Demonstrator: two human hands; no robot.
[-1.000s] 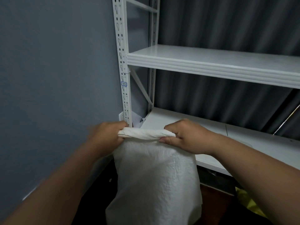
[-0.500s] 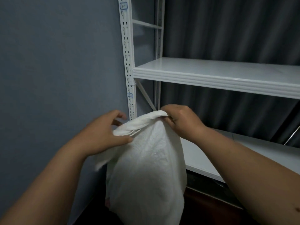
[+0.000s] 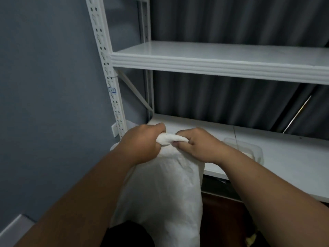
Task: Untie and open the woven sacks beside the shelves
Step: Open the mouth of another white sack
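Head view: left hand (image 3: 142, 145) and right hand (image 3: 199, 145) both clamped on twisted neck (image 3: 170, 139) of woven sack (image 3: 160, 193), just in front of lower shelf (image 3: 284, 154). Best: counter-rotate hands to loosen twist, keep sack upright, then spread mouth.

— Was there any writing to read?
— Only a small blue-edged label (image 3: 112, 90) on the white shelf upright (image 3: 106, 68), up and to the left of where the hands gripped; its marks were too small to make out.
— Anything on the sack?
— No print showed there.
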